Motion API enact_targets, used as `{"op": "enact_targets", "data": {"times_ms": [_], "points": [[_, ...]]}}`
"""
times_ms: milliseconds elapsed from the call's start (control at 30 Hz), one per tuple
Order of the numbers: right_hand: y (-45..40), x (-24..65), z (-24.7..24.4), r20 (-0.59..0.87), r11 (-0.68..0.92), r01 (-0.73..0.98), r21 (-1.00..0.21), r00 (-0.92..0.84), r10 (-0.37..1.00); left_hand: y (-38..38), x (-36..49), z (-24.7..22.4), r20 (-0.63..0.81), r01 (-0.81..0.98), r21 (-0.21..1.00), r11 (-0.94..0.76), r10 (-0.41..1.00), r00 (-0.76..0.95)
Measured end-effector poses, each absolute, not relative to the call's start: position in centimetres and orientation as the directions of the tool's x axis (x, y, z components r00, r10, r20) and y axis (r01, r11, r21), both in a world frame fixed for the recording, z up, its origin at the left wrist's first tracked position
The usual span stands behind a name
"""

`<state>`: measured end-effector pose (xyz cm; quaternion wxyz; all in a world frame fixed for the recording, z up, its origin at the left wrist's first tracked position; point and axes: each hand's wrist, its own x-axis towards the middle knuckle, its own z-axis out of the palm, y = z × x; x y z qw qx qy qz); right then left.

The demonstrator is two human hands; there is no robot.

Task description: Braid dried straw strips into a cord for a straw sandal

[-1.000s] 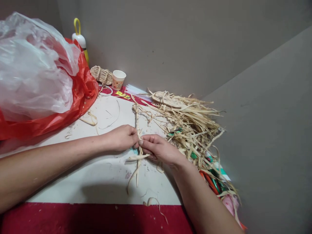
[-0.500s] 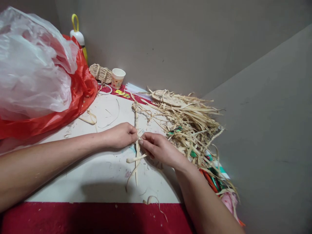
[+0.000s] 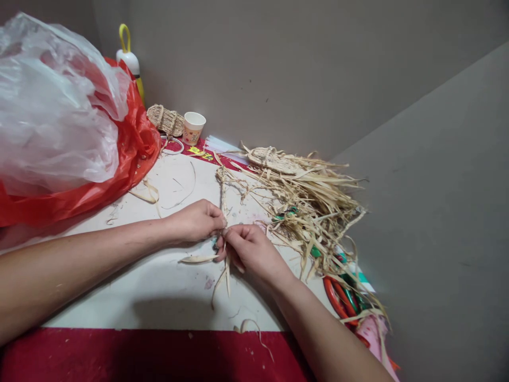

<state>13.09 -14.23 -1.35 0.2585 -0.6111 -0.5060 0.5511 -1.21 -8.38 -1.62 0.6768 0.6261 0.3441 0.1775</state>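
Over the white board [image 3: 167, 297], my left hand [image 3: 201, 220] pinches the lower end of a thin braided straw cord [image 3: 223, 193]. The cord runs away from me toward the far edge of the board. My right hand [image 3: 250, 249] is closed just below, pinching the loose pale straw strands [image 3: 228, 276] that come out of the cord. One flat strand [image 3: 199, 259] sticks out to the left under the fingers; others hang toward me. The fingertips of both hands nearly touch and hide the spot where the strands cross.
Dried straw [image 3: 318, 196] with a small woven sole [image 3: 272, 159] on it lies to the right. Red-handled scissors [image 3: 338, 297] show beside it. A paper cup [image 3: 194, 128], a woven straw piece [image 3: 165, 121] and a bottle [image 3: 128, 61] stand behind. Plastic bags [image 3: 59, 116] bulge at left.
My right hand has moved slightly left and across the strands, against my left fingertips. The flat strand's free end has swung farther left. My left hand keeps its pinch.
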Motion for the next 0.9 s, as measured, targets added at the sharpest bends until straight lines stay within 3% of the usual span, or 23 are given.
{"op": "enact_targets", "data": {"times_ms": [133,233,333,400,467,567,633,767,900], "points": [[-14.7,13.1,-2.0,-0.201,-0.126,0.601,-0.790,-0.060,0.978,-8.7,-1.1,-1.1,-0.290,0.235,0.956,0.176,0.688,0.665],[-15.3,12.9,-1.5,-0.058,0.058,0.797,-0.601,-0.116,0.992,-8.7,-1.2,-1.0,-0.276,0.213,0.960,0.180,0.705,0.653],[-16.1,13.1,0.5,-0.093,0.188,0.851,-0.491,-0.266,0.959,-8.7,-1.2,-1.0,-0.325,0.215,0.946,0.244,0.688,0.649],[-16.4,13.9,2.2,-0.174,0.252,0.796,-0.550,-0.404,0.898,-8.6,-1.3,-0.9,-0.360,0.198,0.930,0.310,0.659,0.660],[-16.2,15.1,3.6,-0.227,0.186,0.723,-0.666,-0.434,0.872,-8.4,-1.4,-0.6,-0.382,0.161,0.910,0.381,0.622,0.684],[-15.0,16.7,3.9,-0.128,0.002,0.625,-0.781,-0.164,0.978,-8.3,-1.5,-0.3,-0.392,0.123,0.886,0.447,0.582,0.713],[-13.9,17.0,2.9,-0.143,-0.081,0.526,-0.846,-0.078,0.987,-8.2,-1.6,-0.3,-0.379,0.104,0.884,0.455,0.570,0.729],[-12.7,16.2,0.0,-0.341,-0.250,0.317,-0.915,-0.274,0.899,-8.1,-1.6,-0.8,-0.343,0.094,0.900,0.426,0.555,0.758],[-12.7,15.6,-1.3,-0.384,-0.339,0.191,-0.921,-0.306,0.871,-8.0,-1.6,-1.3,-0.350,0.128,0.909,0.396,0.560,0.751]]}}
